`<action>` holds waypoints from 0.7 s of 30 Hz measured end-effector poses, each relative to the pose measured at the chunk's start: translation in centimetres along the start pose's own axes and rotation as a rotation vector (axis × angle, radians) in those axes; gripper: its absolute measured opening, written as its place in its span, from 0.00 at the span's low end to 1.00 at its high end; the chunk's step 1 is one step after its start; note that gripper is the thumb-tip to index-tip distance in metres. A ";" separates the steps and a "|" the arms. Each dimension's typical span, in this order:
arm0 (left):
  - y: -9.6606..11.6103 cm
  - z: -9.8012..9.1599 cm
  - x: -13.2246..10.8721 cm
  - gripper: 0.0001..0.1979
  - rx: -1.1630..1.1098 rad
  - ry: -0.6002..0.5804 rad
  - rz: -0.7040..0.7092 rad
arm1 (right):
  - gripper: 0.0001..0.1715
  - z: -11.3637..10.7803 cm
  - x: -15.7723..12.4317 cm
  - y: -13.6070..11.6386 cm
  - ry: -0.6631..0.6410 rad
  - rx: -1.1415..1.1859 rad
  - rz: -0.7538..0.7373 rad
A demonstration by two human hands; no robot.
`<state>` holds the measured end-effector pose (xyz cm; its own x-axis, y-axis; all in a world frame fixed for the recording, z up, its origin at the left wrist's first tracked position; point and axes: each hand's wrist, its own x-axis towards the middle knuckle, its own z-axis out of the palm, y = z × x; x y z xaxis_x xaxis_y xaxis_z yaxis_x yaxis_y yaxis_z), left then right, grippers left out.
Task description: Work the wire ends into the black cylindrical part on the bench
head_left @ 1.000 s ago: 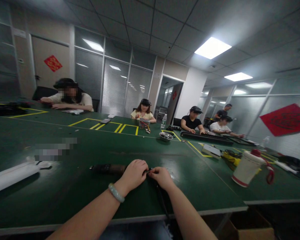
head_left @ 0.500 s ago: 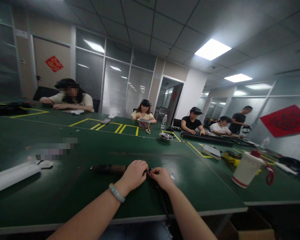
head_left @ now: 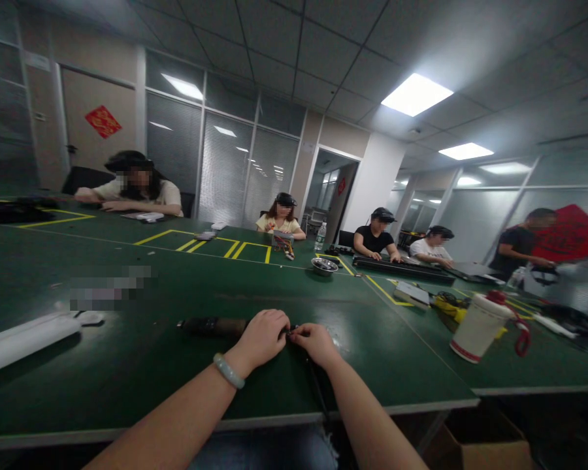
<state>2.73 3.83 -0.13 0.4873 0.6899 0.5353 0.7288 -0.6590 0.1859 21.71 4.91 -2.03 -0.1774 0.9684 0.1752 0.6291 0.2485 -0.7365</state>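
Observation:
A dark, corded electric screwdriver [head_left: 215,327] lies on the green table, its narrow metal tip pointing left. My left hand [head_left: 265,336], with a pale bangle [head_left: 228,371] at the wrist, is closed over its right end and hides that part. Close against it, my right hand [head_left: 316,343] has thumb and fingertips pinched together at the tool's rear end. What sits in that pinch is too small to make out. From there a black cord [head_left: 317,388] runs down toward the table's front edge.
Left, a white roll-like object [head_left: 29,343] lies on the green table [head_left: 176,385]. A white cup with a red lid [head_left: 481,326] stands right. Beyond are a metal bowl [head_left: 324,266], a white box [head_left: 412,294] and a water bottle [head_left: 320,236]. Several people sit across; one person stands right.
My hands stay nearly in place at the tool's end, with only slight finger movement. The standing person at the far right has moved further right. The view has shifted slightly.

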 end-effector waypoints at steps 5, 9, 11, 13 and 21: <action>-0.1 0.2 0.1 0.06 0.002 -0.008 0.003 | 0.13 0.0 0.0 0.1 -0.006 -0.003 -0.018; -0.3 0.3 0.1 0.06 -0.001 -0.016 0.010 | 0.14 -0.1 0.0 0.1 -0.002 -0.020 -0.013; -0.3 0.3 0.0 0.06 -0.001 -0.015 0.008 | 0.14 0.0 0.0 0.1 -0.002 -0.018 -0.015; -0.3 0.3 0.0 0.06 0.003 -0.013 0.001 | 0.14 0.1 0.0 0.2 -0.002 -0.011 -0.014; -0.1 0.1 0.0 0.04 -0.005 0.007 0.005 | 0.13 -0.1 0.0 0.2 -0.003 0.013 -0.016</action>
<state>2.67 3.89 -0.23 0.4871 0.6848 0.5421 0.7242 -0.6636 0.1875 21.88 4.95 -2.12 -0.1902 0.9642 0.1850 0.6166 0.2640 -0.7417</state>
